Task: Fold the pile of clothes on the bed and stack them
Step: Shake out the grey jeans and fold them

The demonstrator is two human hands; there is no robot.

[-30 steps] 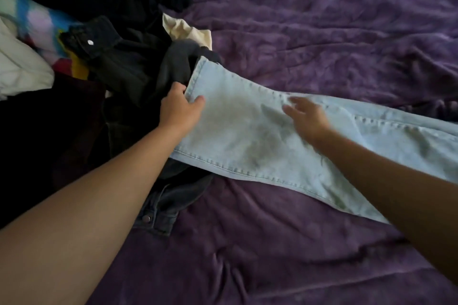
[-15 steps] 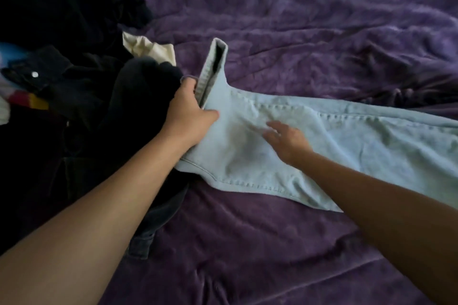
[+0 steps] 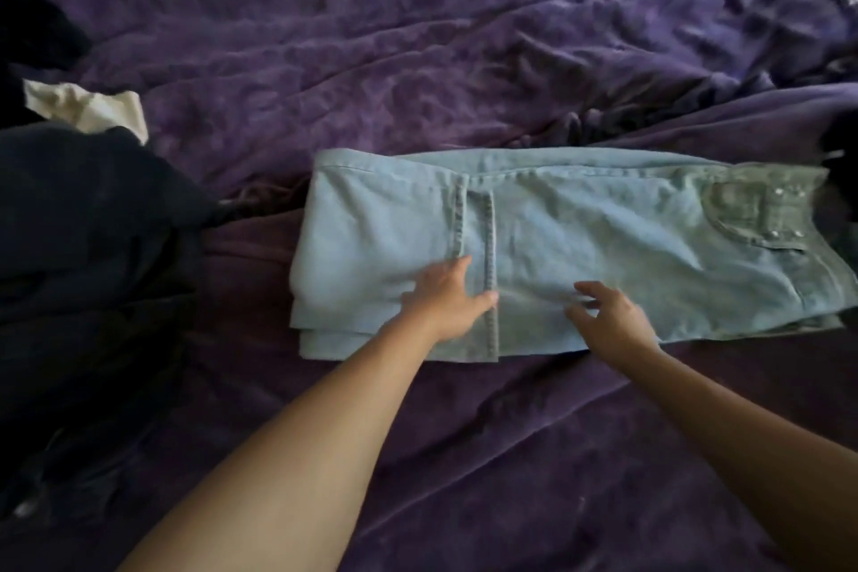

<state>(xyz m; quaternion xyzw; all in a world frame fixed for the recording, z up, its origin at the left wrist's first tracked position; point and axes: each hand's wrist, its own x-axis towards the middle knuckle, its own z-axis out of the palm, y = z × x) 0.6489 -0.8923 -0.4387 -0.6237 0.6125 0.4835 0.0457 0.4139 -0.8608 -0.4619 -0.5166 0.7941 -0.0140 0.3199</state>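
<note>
Pressing the left hand (image 3: 448, 300) flat, fingers straight, on the light blue jeans (image 3: 603, 223) at the leg hems (image 3: 490, 246); touching with the right hand (image 3: 608, 316) just beside, fingers spread, gripping nothing. Lying lengthwise left-to-right on the purple bedspread (image 3: 418, 37), pocket (image 3: 752, 209) end nearer the right hand.

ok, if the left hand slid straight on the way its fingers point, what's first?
The left hand lies flat on the jeans, fingers aimed away from the person. First is likely the hem seam just ahead, then the purple bedspread.
</note>
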